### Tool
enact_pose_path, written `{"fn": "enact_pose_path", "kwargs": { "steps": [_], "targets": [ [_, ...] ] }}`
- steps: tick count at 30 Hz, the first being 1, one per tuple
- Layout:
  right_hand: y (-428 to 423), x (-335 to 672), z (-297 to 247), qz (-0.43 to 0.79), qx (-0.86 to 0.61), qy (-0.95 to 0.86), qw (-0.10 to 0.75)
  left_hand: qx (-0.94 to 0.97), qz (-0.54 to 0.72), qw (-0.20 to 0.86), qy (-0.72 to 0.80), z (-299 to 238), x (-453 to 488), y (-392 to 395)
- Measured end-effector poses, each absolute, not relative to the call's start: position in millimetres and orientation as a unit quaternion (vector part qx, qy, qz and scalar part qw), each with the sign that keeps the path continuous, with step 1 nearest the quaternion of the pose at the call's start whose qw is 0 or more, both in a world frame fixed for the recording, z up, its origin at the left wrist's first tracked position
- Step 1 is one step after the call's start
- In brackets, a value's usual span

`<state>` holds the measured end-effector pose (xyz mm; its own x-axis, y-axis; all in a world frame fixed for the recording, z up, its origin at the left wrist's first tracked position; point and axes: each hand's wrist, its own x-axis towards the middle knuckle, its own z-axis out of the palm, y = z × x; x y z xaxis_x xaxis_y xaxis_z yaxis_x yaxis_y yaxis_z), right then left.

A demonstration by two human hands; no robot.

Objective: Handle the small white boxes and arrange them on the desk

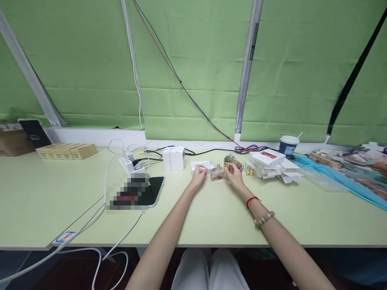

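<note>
Far left, brown box [12, 141], cut off by the edge; then yellow cartons [66, 151], white plugs [126, 162] and a phone [153, 194], partly pixelated out. Two white boxes [173, 158] stand upright, closed as far as shown. Left hand [198, 176] is at the near edge of a low white box [206, 164], fingers curled narrow; can't tell if it grips anything. Pink-toned bottle [217, 174] stands upright between the hands, clear top seemingly on. Right hand [234, 175] appears to pinch a small gold piece [227, 165]; its fingers partly hide a green bottle [229, 158] behind. Done, by my read: bottles out on the table. Left: gold and clear bits [249, 170] lie loose right of that hand, so likely mid-way; exact count unclear. Further right, piled white boxes [267, 158], contents hidden, lidded cup [288, 146], then jumbled clutter, cut off and hard to sort.
</note>
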<state>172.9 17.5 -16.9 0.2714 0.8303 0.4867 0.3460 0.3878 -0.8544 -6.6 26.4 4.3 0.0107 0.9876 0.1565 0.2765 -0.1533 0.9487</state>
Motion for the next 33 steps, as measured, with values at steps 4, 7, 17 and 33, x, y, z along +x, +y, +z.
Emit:
{"fn": "enact_pose_path", "kwargs": {
  "steps": [4, 7, 17, 33],
  "targets": [
    [19.3, 175.2, -17.9, 0.182, -0.516, -0.575, 0.608, 0.557, 0.518, 0.461, 0.457, 7.3, -5.1, 27.1],
    [20.9, 177.9, -19.9, 0.165, -0.523, -0.578, 0.604, 0.527, 0.536, 0.490, 0.441, 10.4, -7.0, 24.7],
    [18.8, 179.6, -19.0, 0.099, -0.555, -0.585, 0.582, 0.482, 0.528, 0.543, 0.441, 18.2, -3.7, 18.8],
    [11.8, 178.6, -12.8, 0.103, -0.579, -0.567, 0.577, 0.324, 0.575, 0.649, 0.378, 24.1, -7.1, 19.2]
  ]
}}
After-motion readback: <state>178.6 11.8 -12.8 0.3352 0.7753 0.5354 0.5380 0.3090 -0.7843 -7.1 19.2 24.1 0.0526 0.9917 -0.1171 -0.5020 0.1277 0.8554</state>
